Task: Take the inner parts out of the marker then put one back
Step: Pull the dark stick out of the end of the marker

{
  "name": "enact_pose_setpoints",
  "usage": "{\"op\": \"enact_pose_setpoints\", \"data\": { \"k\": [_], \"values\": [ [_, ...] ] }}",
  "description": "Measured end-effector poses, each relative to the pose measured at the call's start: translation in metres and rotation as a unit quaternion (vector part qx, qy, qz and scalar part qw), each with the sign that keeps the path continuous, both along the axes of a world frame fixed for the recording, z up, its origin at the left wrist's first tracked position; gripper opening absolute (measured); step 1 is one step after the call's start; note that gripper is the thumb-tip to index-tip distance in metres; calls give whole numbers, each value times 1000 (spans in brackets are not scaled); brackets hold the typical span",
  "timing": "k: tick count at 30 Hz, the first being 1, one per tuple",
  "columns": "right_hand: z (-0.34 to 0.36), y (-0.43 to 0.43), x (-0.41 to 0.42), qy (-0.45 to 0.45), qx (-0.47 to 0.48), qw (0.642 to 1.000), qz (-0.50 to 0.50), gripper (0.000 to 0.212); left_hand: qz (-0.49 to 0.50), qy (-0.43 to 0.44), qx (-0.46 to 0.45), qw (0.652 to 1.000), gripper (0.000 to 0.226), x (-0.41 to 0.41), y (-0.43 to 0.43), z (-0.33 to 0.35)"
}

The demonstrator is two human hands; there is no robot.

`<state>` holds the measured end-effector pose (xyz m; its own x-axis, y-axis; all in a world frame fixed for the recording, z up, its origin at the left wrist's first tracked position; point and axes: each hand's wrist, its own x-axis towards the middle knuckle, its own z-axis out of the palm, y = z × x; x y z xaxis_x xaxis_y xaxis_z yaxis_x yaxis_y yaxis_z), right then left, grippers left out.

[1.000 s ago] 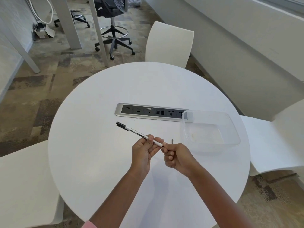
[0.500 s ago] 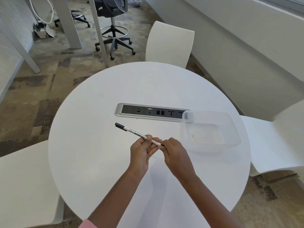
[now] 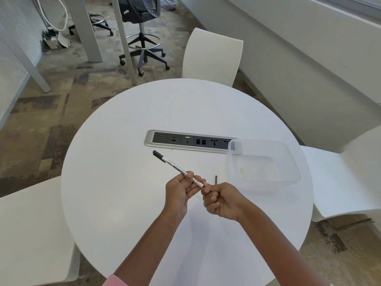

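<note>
My left hand (image 3: 181, 191) holds a thin white marker (image 3: 175, 167) by the near part of its barrel. Its black cap points up and left, above the round white table (image 3: 123, 203). My right hand (image 3: 221, 201) is curled, its fingertips pinching the marker's dark near end, right against my left fingers. I cannot tell whether an inner part is sliding out there. A short dark rod (image 3: 216, 180) shows just beyond my right hand; it seems to lie on the table.
A clear plastic tub (image 3: 288, 162) stands at the right of the table, its corner over a grey power and data strip (image 3: 185, 141). White chairs stand at the far side, left and right. A black office chair is farther back.
My right hand has drawn back and turned a little at the marker's end, uncovering the short dark rod it hid half a second ago. The marker and my left hand have barely moved.
</note>
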<state>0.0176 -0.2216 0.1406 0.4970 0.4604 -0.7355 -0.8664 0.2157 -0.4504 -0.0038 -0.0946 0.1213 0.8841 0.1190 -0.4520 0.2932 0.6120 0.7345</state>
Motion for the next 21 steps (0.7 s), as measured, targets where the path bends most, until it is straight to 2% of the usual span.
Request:
{"op": "enact_pose_setpoints", "data": {
  "k": [2, 4, 5, 6, 8, 10, 11, 15, 16, 18, 21],
  "values": [
    [-1, -3, -2, 13, 19, 1000, 7, 31, -7, 5, -3, 1000, 24, 0, -2, 0],
    [-3, -2, -5, -78, -77, 993, 43, 30, -6, 16, -4, 1000, 24, -1, -3, -1],
    [-4, 1, -7, -157, -159, 972, 66, 33, -3, 19, -6, 1000, 24, -1, -2, -2],
    [-4, 4, -10, -243, -241, 936, 87, 37, 0, 20, -9, 1000, 24, 0, -1, -3],
    [-8, 9, -17, -409, -379, 823, 109, 32, 7, 19, -16, 1000, 23, 2, 2, -3],
    [-10, 12, -21, -533, -451, 708, 106, 18, 9, 18, -15, 1000, 22, 3, 4, -3],
    [-11, 12, -23, -569, -472, 665, 106, 14, 9, 17, -14, 1000, 22, 3, 3, -4],
    [-15, 16, -24, -645, -521, 548, 113, 12, 14, 20, -24, 999, 19, 3, 3, -4],
    [-15, 17, -24, -650, -528, 533, 118, 14, 13, 18, -22, 1000, 19, 3, 4, -3],
    [-15, 19, -23, -645, -532, 531, 138, 19, 15, 14, -17, 1000, 20, 4, 6, -3],
    [-15, 20, -19, -606, -522, 574, 176, 26, 19, 18, -18, 999, 20, 4, 10, -6]
  ]
}}
